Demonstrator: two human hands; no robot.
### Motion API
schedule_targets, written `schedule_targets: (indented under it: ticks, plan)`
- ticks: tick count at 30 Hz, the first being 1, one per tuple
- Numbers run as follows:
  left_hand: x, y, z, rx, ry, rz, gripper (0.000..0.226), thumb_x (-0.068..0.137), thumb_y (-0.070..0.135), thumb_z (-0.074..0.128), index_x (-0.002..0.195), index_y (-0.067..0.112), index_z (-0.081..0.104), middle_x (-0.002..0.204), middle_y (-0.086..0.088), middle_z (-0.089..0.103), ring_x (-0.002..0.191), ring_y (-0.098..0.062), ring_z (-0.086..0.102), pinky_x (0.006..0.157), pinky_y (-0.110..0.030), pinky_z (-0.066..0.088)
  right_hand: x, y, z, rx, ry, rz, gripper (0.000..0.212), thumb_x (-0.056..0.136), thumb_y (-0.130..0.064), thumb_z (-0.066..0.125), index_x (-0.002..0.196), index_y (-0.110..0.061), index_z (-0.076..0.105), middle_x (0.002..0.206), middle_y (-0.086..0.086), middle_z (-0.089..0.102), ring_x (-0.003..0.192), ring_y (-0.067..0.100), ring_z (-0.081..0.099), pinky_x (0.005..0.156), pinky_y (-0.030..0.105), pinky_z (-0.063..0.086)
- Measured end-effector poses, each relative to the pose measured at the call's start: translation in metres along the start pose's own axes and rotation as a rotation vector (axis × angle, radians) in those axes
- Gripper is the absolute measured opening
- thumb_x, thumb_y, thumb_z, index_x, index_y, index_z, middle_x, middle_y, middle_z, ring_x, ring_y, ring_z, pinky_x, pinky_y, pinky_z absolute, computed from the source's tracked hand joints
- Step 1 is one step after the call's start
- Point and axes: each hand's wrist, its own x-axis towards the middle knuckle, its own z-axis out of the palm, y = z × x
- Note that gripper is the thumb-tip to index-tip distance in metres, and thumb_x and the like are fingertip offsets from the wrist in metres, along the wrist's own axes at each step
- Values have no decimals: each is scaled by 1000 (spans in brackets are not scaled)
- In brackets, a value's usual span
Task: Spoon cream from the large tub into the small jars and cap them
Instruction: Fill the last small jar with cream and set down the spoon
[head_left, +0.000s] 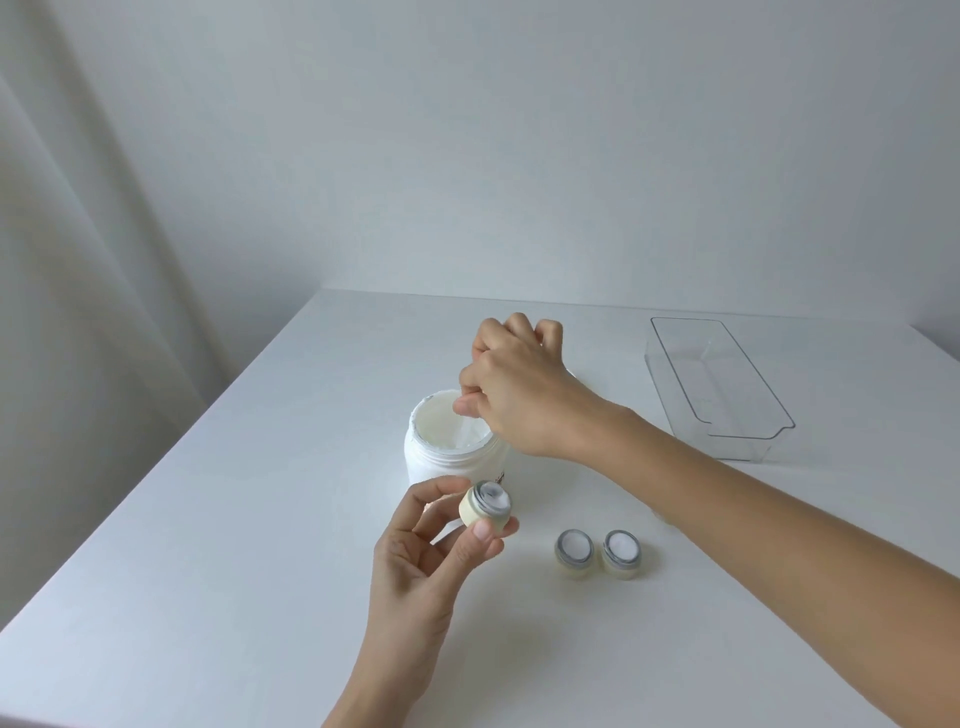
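Holding one small jar (487, 507) in the left hand (426, 566) while the right hand (511, 384) works over the large tub (451, 447).

The left hand pinches the open jar between thumb and fingertips, tilted, just in front of the tub and lifted above the white table (208, 571); some white cream is inside the jar. The right hand has its fingers curled closed above the far right edge of the tub's open mouth, and it seems to hold a thin pale tool (464, 427) that goes down into the cream, but I cannot tell the tool clearly. Two other small jars (574, 553) (622, 553) stand uncapped on the table, touching or almost touching each other, right of the held jar, both with white filling. A clear plastic tray (727, 415) lies at the far right of the table.
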Motion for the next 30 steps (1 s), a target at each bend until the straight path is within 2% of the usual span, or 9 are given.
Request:
schedule_targets:
  ticks: [9,11,14,17,20,23,25,28,30]
  plan:
    - [2,0,-2,5,-37,-20,47,63,35,92,102,18,73,106,-7,76,94,-37,74,77,-25,57,-9,27,-10,306,-31,382,37,96,-37,48,66,-22,65,98,2,61,103,28,48,82,37,25]
    - [2,-1,-4,11,-46,-18,42,65,22,91,103,17,73,108,-7,76,94,-37,74,77,-25,57,-13,33,-10,398,-24,439,37,96,-35,48,71,-18,69,79,-13,66,101,25,51,84,37,26]
    - [2,-3,-5,22,-42,-15,40,63,15,87,101,18,74,105,-6,77,91,-36,75,76,-24,57,-20,39,-10,566,-27,520,37,96,-34,50,82,-8,72,41,-26,52,79,16,50,84,36,28]
    - [2,-2,-4,12,-11,-19,40,62,17,88,99,17,74,102,-7,77,90,-36,75,76,-25,57,-28,44,-12,753,-31,565,34,95,-34,52,82,-9,72,66,-24,60,88,13,57,102,43,36]
    - [3,-1,-4,3,7,-18,39,63,20,87,100,15,74,104,-9,76,92,-36,75,74,-25,57,-39,46,-16,881,-60,590,29,95,-33,54,72,-21,68,82,-21,60,95,9,56,82,22,42]
    - [3,0,-3,-18,17,-19,37,63,21,86,98,16,75,105,-9,76,93,-35,75,72,-24,57,-54,43,-19,933,-102,573,29,94,-34,55,70,-23,67,72,-23,60,81,-5,51,64,14,33]
    - [3,1,-2,-32,18,-20,37,63,20,85,99,17,76,105,-9,77,93,-35,75,72,-24,57,-65,39,-17,885,-127,566,31,93,-38,55,67,-25,66,51,-27,55,69,3,49,63,19,33]
    - [3,1,-2,-52,13,-18,37,63,19,85,99,18,76,105,-10,77,94,-35,75,73,-25,57,-76,34,-12,836,-126,603,34,91,-45,55,63,-28,66,50,-18,46,81,21,37,74,31,32]
    - [3,1,-2,-63,11,-17,36,64,17,85,99,18,75,104,-11,76,94,-37,75,73,-25,58,-78,30,-10,797,-143,619,34,90,-48,55,65,-28,66,59,-11,44,88,24,34,69,32,35]
